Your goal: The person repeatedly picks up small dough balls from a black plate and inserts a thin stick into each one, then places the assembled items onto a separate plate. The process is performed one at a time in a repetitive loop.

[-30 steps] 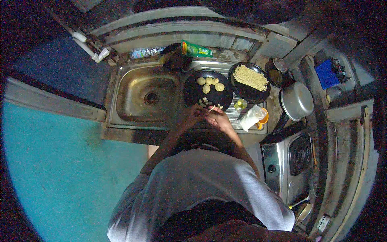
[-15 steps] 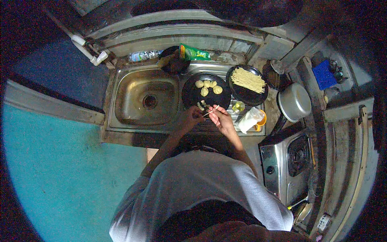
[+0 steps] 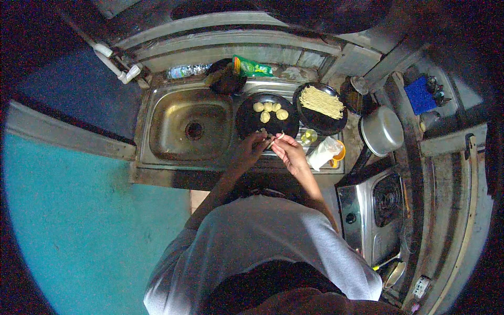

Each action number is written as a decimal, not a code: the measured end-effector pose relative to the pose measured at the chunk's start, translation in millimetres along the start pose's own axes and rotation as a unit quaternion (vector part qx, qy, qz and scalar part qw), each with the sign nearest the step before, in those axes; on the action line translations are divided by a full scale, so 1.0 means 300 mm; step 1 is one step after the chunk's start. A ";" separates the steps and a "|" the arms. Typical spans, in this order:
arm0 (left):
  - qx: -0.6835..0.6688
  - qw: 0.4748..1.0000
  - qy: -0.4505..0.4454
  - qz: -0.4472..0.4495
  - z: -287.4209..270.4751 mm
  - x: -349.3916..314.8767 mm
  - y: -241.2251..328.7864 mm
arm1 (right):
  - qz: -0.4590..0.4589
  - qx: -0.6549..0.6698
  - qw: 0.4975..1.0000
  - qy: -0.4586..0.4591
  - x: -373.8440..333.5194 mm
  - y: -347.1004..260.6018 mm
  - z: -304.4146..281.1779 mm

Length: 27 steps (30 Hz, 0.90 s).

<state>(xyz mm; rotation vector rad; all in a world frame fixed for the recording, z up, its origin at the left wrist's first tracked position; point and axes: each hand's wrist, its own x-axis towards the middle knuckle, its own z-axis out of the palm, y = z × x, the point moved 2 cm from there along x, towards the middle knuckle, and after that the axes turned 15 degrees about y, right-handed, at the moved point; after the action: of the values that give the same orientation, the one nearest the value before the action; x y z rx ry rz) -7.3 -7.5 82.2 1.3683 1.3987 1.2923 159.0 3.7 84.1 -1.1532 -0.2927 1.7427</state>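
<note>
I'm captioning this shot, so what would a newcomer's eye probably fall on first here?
Probably the pale strips, bright on the black plate at the counter's right. Next, likely the pale balls on the other black plate to its left, with the left hand and right hand near its lower edge, a thin strand at their fingertips. The turquoise floor fills the lower left.

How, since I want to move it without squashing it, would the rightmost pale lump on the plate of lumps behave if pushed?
The lump might roll, as it looks rounded. It may be soft, if made like the pale strip curving in the right hand. It is probably light, being far smaller than the plate.
</note>
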 end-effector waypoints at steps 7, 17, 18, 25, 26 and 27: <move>0.092 0.995 -0.002 0.032 -0.007 -0.034 0.018 | -0.046 -0.035 0.998 -0.004 -0.013 0.030 0.005; 0.071 0.996 0.012 0.047 -0.003 -0.049 -0.119 | -0.015 -0.001 0.997 0.073 -0.016 0.052 0.006; 0.090 0.995 0.004 0.043 -0.014 -0.041 -0.095 | -0.014 0.012 0.997 0.072 -0.013 0.048 0.011; 0.122 0.991 -0.005 -0.053 -0.001 -0.034 -0.107 | -0.011 -0.015 0.999 0.035 0.020 0.055 -0.006; 0.102 0.994 0.016 -0.020 0.003 -0.034 -0.103 | -0.004 -0.015 0.999 0.038 0.016 0.053 -0.002; 0.080 0.996 0.035 0.013 0.007 -0.032 -0.069 | 0.001 -0.015 0.999 0.043 -0.004 0.040 0.015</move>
<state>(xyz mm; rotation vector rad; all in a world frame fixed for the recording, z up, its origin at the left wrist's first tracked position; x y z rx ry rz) -8.1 -14.8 60.5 1.4638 1.5660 1.2787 148.2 -1.8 79.5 -1.2469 -0.2667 1.6902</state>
